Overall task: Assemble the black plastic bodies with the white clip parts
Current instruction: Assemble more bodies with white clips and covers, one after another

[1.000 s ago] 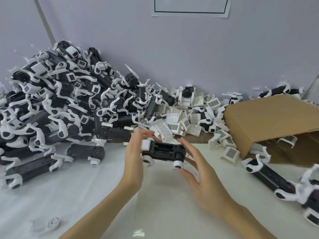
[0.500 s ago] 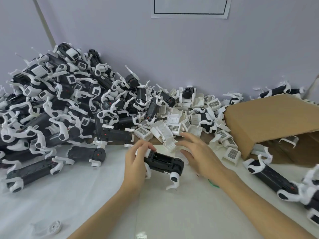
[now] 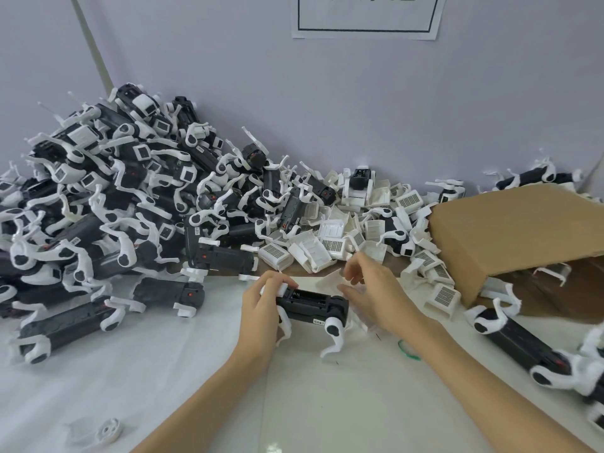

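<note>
A black plastic body point(image 3: 310, 302) with white legs lies on the white table point(image 3: 163, 371) at the centre, open side up. My left hand point(image 3: 264, 302) grips its left end, fingers curled over the top. My right hand point(image 3: 372, 289) hovers just right of the body and pinches a white clip part point(image 3: 328, 280), which is blurred, above the body's right end. A heap of loose white clip parts point(image 3: 330, 243) lies just behind both hands.
A big pile of black bodies with white parts point(image 3: 114, 207) fills the left and back. A tipped cardboard box point(image 3: 506, 233) stands at the right, with more bodies point(image 3: 523, 341) before it. A small white round part point(image 3: 108, 429) lies front left, a green band point(image 3: 408, 349) under my right forearm.
My right hand let go of the body, reached to the clip heap and came back holding a white clip. My left hand kept its grip and lowered the body toward the table.
</note>
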